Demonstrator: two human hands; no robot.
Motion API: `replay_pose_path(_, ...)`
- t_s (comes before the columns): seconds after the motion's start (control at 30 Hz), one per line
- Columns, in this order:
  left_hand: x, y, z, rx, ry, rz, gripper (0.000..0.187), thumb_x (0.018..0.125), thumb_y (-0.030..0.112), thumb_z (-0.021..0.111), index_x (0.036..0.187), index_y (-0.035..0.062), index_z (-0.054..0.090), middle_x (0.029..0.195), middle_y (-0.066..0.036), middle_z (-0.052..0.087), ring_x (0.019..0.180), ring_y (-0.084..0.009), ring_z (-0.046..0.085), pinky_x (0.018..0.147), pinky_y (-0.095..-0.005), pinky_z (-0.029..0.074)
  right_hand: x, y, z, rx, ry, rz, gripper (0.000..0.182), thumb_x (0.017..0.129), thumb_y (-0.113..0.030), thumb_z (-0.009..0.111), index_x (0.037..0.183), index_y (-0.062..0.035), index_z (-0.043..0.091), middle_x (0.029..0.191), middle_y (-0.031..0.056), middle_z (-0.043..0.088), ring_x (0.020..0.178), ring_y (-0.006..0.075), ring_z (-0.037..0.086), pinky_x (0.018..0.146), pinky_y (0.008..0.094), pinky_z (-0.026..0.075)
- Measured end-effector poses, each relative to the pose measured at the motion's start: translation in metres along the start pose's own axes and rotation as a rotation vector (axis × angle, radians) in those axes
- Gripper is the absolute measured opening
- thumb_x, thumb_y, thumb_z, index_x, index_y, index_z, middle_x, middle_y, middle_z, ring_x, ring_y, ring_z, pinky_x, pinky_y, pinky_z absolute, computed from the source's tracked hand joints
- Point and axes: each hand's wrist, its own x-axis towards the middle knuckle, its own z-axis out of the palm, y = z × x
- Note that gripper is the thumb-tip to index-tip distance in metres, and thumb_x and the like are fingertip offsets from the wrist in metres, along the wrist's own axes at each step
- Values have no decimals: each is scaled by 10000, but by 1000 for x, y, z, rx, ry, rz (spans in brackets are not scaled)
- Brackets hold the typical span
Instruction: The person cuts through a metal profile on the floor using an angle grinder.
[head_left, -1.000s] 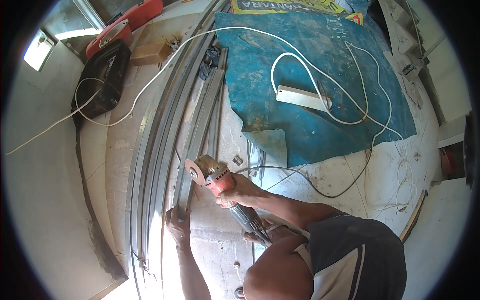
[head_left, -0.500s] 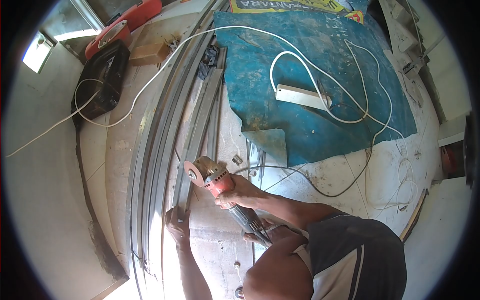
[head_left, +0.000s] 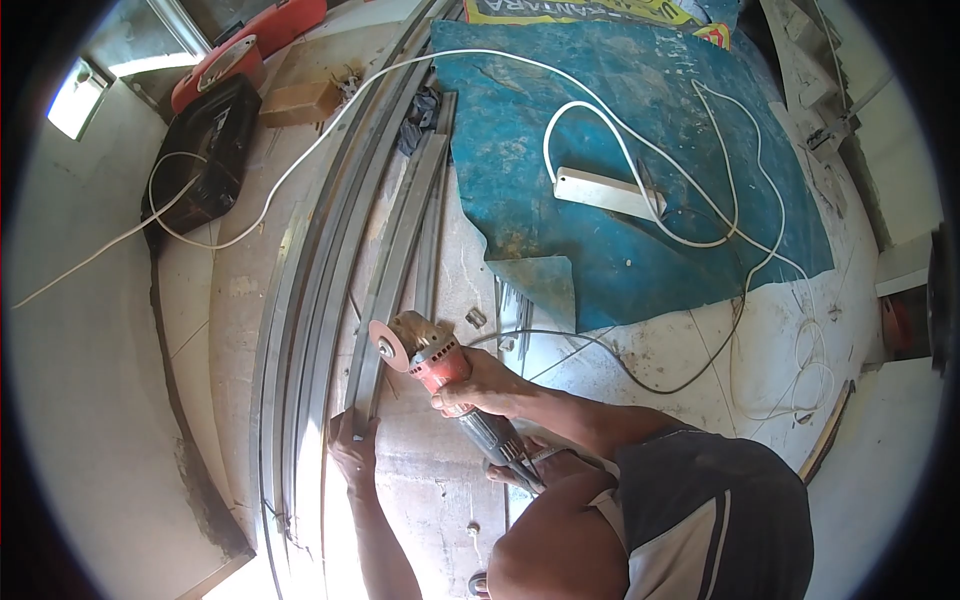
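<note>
A red and black angle grinder with a reddish disc is in my right hand, its fingers wrapped round the body. The disc points left, near a grey metal profile that lies lengthwise on the floor. My left hand grips the near end of that profile, thumb and fingers on its sides. Whether the disc touches the metal cannot be told. The grinder's dark cord runs back past my right forearm and on to the right.
Several long metal profiles lie to the left. A white power strip and its cable rest on a blue sheet. A black case, a brick-like block and a foot are also there.
My left hand and the near end of the profile have shifted very slightly left. The grinder has hardly moved.
</note>
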Motion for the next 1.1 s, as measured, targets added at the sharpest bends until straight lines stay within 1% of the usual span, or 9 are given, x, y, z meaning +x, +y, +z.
replay_pose_path(0.23, 1, 4, -2, 1, -14, -33, 531, 688, 128, 913, 1163, 1, 712, 1045, -172, 691, 922, -369, 690, 780, -444, 557, -1, -1, 3, -14, 8, 3, 306, 811, -64, 774, 1035, 2, 577, 811, 68, 609, 693, 152, 623, 634, 319, 503)
replay_pose_path(0.53, -1, -4, 2, -12, 3, -7, 550, 672, 113, 918, 1170, 2, 714, 1040, -181, 699, 917, -372, 696, 778, -448, 563, -1, -1, 2, -53, 5, -4, 316, 819, -84, 778, 1057, 4, 589, 817, 72, 630, 720, 154, 644, 663, 314, 518)
replay_pose_path(0.6, 0, -3, 2, -18, 2, -6, 545, 673, 112, 915, 1168, -1, 716, 1031, -186, 704, 913, -374, 696, 782, -449, 562, 1, 0, 1, -94, -16, 13, 377, 812, -95, 783, 1096, 22, 564, 870, 100, 660, 765, 179, 682, 693, 327, 545)
replay_pose_path(0.7, 0, -3, 2, -9, 22, 23, 537, 675, 113, 913, 1161, -6, 717, 1030, -188, 709, 911, -375, 695, 783, -449, 561, -1, -3, 3, -85, 0, 15, 341, 821, -89, 793, 1079, 8, 593, 846, 85, 646, 741, 163, 659, 675, 319, 533)
replay_pose_path(0.93, -1, -3, 3, 3, 13, 8, 533, 673, 111, 912, 1155, -9, 719, 1045, -186, 716, 925, -374, 695, 783, -445, 563, 1, 2, 2, -62, 0, 12, 329, 823, -72, 788, 1072, 8, 588, 841, 79, 635, 720, 155, 642, 663, 321, 528)
replay_pose_path(1.0, -1, -2, 4, -10, 61, 19, 471, 693, 104, 895, 1117, -19, 733, 967, -147, 707, 868, -336, 666, 783, -438, 527, 1, 4, 1, -21, -2, 6, 320, 823, -55, 782, 1068, 8, 586, 834, 74, 625, 710, 148, 633, 656, 318, 525)
replay_pose_path(1.03, -1, -2, 5, -10, 61, 18, 471, 693, 104, 895, 1117, -19, 733, 967, -147, 707, 868, -336, 666, 783, -438, 527, 1, 4, 1, -20, -2, 7, 320, 823, -55, 782, 1068, 8, 586, 834, 74, 625, 710, 148, 633, 656, 318, 525)
replay_pose_path(1.1, -1, -2, 5, -10, 52, 13, 468, 697, 104, 893, 1117, -22, 729, 979, -150, 710, 872, -341, 668, 789, -433, 533, 1, 2, 1, -44, -9, 16, 337, 813, -58, 769, 1083, 17, 581, 864, 100, 653, 753, 184, 680, 683, 334, 554)
